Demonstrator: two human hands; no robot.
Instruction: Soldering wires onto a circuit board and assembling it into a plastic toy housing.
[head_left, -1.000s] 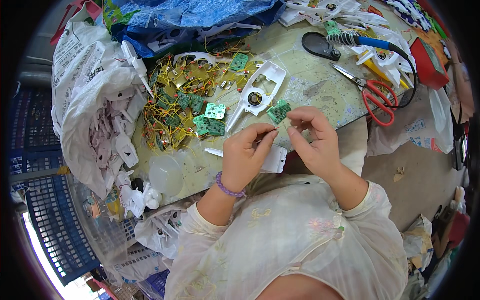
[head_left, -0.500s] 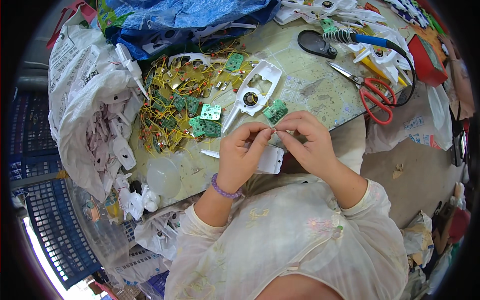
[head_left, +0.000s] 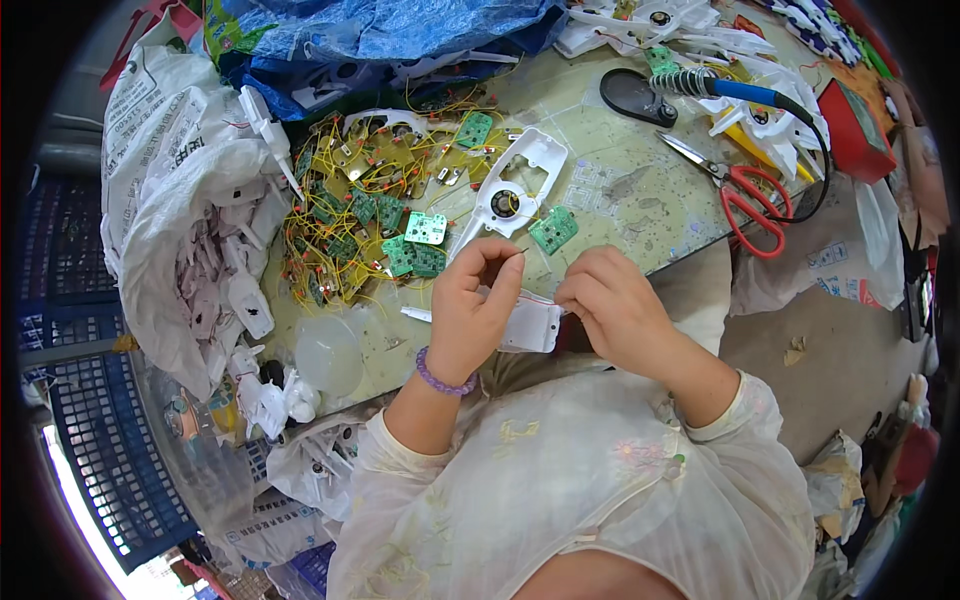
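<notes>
My left hand (head_left: 474, 308), with a purple bead bracelet at the wrist, pinches a thin dark wire (head_left: 522, 252) between thumb and forefinger. The fingertips of my right hand (head_left: 622, 312) are closed on a thin red wire (head_left: 545, 299); its end is hidden. Between and below my hands lies a white plastic casing (head_left: 532, 328), partly covered by my left hand. Just beyond them, a green circuit board (head_left: 553, 231) rests on the table beside an open white casing (head_left: 540, 160) with a round dark part in it.
Circuit boards with yellow wires (head_left: 350, 215) are heaped at left, next to a white sack (head_left: 150, 190) of white parts. At far right are red-handled scissors (head_left: 755, 215), a blue-handled soldering iron (head_left: 745, 90) and a red box (head_left: 855, 130). A translucent bowl (head_left: 328, 355) stands near the front edge.
My hands, which met at the fingertips, have drawn apart. The right has moved down and a little to the right, the left slightly to the left.
</notes>
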